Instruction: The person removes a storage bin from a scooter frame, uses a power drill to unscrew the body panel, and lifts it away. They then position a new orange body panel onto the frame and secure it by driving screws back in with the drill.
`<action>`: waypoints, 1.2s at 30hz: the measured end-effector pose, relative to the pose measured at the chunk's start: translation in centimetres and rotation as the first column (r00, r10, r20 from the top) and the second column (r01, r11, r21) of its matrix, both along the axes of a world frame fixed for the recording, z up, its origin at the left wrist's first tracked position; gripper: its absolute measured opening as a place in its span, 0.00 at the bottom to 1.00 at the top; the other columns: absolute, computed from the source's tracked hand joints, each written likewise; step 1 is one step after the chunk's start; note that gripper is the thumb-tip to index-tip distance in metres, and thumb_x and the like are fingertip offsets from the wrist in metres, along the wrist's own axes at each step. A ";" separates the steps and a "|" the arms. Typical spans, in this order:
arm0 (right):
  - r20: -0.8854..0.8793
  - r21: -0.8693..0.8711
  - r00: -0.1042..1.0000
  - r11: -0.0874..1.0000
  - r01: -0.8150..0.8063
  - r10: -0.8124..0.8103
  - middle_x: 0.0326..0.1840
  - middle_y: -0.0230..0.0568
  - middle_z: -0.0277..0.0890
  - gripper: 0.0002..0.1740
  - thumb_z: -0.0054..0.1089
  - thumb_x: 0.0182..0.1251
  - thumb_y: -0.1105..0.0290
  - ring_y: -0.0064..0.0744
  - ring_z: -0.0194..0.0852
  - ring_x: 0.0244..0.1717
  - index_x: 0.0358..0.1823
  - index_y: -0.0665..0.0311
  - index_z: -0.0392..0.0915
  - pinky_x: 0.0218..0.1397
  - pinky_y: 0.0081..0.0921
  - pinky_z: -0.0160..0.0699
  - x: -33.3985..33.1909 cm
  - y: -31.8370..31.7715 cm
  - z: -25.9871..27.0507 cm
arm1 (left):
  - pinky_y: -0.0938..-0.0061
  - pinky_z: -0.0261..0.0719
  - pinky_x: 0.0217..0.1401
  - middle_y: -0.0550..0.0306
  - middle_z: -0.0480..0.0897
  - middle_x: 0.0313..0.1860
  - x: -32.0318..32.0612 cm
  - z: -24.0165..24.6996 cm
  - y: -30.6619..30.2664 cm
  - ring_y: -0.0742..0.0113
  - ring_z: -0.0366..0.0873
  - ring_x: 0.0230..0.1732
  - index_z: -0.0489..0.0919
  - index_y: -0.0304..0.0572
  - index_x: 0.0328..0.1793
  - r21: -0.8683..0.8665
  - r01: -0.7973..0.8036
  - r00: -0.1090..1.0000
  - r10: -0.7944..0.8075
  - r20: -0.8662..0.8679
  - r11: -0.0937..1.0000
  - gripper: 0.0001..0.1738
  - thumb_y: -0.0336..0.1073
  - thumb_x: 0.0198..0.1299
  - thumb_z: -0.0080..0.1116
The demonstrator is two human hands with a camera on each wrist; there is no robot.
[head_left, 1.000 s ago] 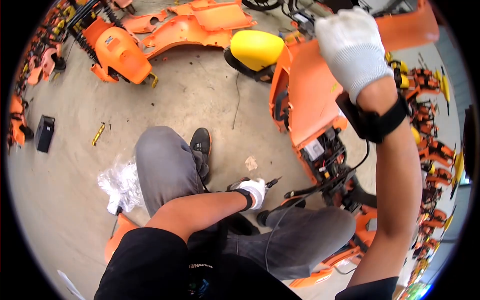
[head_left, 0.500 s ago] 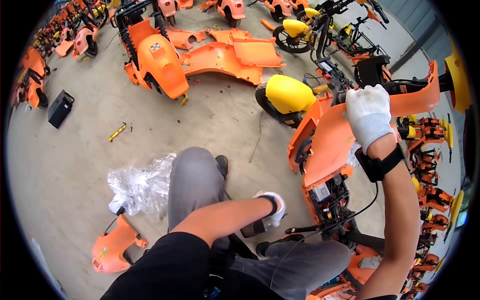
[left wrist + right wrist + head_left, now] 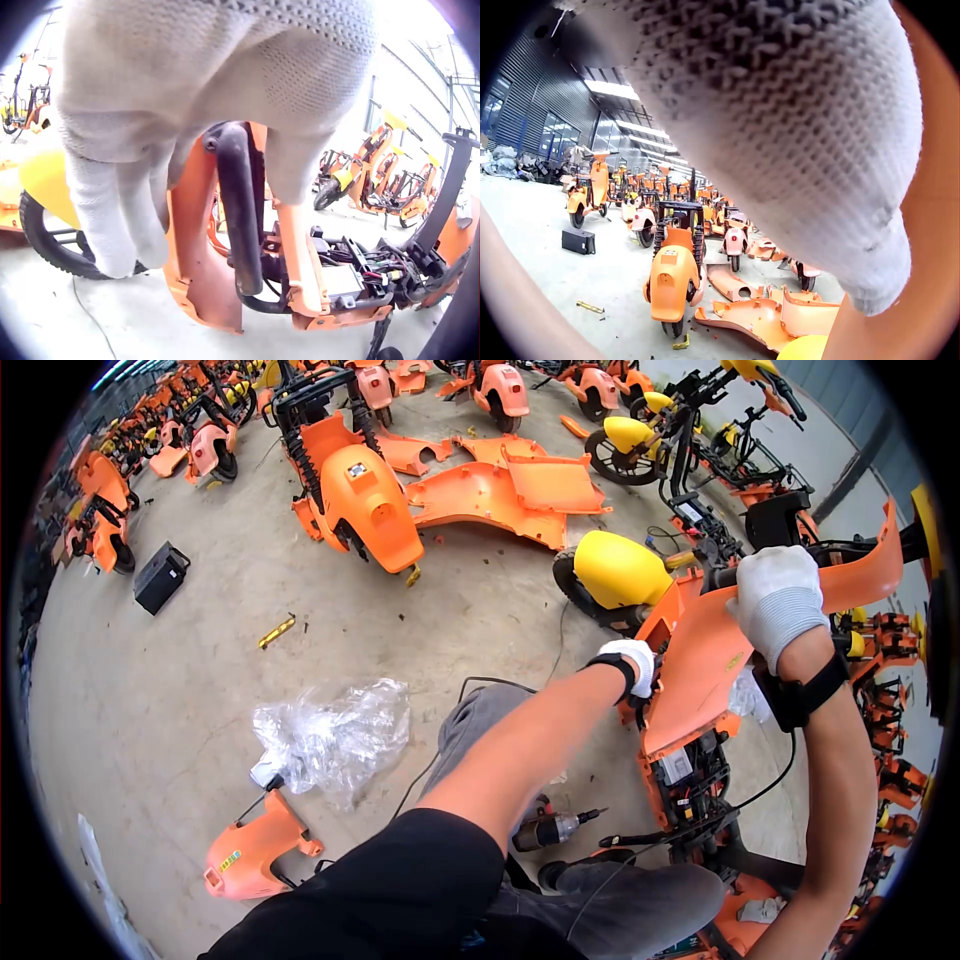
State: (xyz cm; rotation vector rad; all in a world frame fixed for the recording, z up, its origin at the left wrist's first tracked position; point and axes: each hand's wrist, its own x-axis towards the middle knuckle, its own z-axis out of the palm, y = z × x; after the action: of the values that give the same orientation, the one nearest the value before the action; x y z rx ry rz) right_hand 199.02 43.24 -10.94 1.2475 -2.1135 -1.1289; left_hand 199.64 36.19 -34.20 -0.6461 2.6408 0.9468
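My gloved right hand point(image 3: 780, 600) grips the upper part of an orange scooter body panel point(image 3: 700, 665). In the right wrist view its white glove point(image 3: 795, 127) covers much of the picture, and the fingertips are hidden. My gloved left hand point(image 3: 635, 663) is at the panel's near side edge. In the left wrist view its fingers point(image 3: 109, 217) hang down fairly straight, apart from the thumb, with a black tube point(image 3: 238, 210) showing between them. A power drill point(image 3: 558, 830) lies on the floor beside my leg. Exposed wiring and a silver box point(image 3: 677, 765) sit below the panel.
A yellow fender point(image 3: 620, 568) over a wheel is beyond the panel. Loose orange panels point(image 3: 490, 495), an orange scooter part point(image 3: 370, 500), a black box point(image 3: 162, 577) and plastic wrap point(image 3: 335, 730) lie about. A cable point(image 3: 785, 775) loops below my right arm. Scooters stand behind.
My left hand has let go of the drill and moved up from the floor to the orange panel. My right hand stays on the panel, while the head view has tilted upward.
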 end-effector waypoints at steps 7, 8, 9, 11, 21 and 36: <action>0.077 -0.038 0.995 0.998 -0.059 0.062 0.40 0.39 0.84 0.13 0.62 0.58 0.60 0.35 0.83 0.45 0.39 0.57 0.86 0.46 0.32 0.83 -0.9 0.3 -0.2 | 0.63 0.79 0.53 0.40 0.82 0.49 -2.5 -2.2 1.5 0.49 0.81 0.51 0.73 0.31 0.52 0.132 -0.089 0.970 0.116 -0.212 0.987 0.32 0.42 0.44 0.70; 0.085 -0.039 0.994 0.997 -0.068 0.072 0.40 0.39 0.84 0.13 0.62 0.58 0.60 0.35 0.83 0.45 0.39 0.57 0.86 0.46 0.32 0.83 -1.2 0.2 -0.3 | 0.63 0.80 0.52 0.40 0.82 0.48 -2.5 -2.1 1.0 0.49 0.81 0.50 0.75 0.31 0.51 0.102 -0.019 0.976 0.040 -0.212 0.995 0.30 0.42 0.43 0.70; 0.080 -0.043 0.995 0.997 -0.062 0.066 0.39 0.39 0.84 0.13 0.62 0.58 0.60 0.34 0.83 0.45 0.39 0.57 0.86 0.46 0.32 0.83 -1.3 0.2 -0.4 | 0.64 0.80 0.49 0.41 0.84 0.45 -2.5 -2.1 0.6 0.50 0.83 0.47 0.79 0.32 0.48 0.101 0.047 0.970 -0.022 -0.240 0.994 0.27 0.41 0.43 0.70; 0.079 -0.043 0.996 0.998 -0.045 0.049 0.38 0.39 0.84 0.12 0.63 0.57 0.60 0.34 0.84 0.44 0.38 0.58 0.86 0.46 0.31 0.82 -1.1 0.1 -0.3 | 0.64 0.81 0.46 0.42 0.85 0.40 -3.5 -3.9 0.2 0.50 0.84 0.43 0.81 0.36 0.46 0.168 0.078 0.967 -0.034 -0.251 0.983 0.22 0.39 0.44 0.69; 0.074 -0.020 0.997 1.000 0.007 -0.005 0.38 0.39 0.84 0.12 0.64 0.56 0.61 0.34 0.84 0.44 0.37 0.57 0.86 0.48 0.29 0.82 -2.0 -1.4 -0.8 | 0.65 0.82 0.43 0.45 0.85 0.39 -4.5 -5.1 0.2 0.51 0.84 0.41 0.85 0.41 0.41 0.073 0.029 0.981 -0.014 -0.192 0.997 0.16 0.37 0.45 0.69; -0.101 -0.362 0.788 0.715 -0.598 0.608 0.51 0.43 0.73 0.25 0.63 0.56 0.70 0.44 0.70 0.56 0.56 0.65 0.69 0.61 0.38 0.68 -6.3 11.1 -3.9 | 0.64 0.81 0.50 0.47 0.84 0.47 -4.1 -4.3 0.0 0.52 0.83 0.49 0.85 0.45 0.46 -0.075 0.153 0.956 -0.167 -0.242 0.985 0.19 0.38 0.45 0.69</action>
State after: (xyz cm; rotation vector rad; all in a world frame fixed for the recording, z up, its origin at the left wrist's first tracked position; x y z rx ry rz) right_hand 192.76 54.30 -14.79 1.5834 -1.6127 -0.3902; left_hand 195.52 36.15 -38.51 -0.3358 2.8935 0.9655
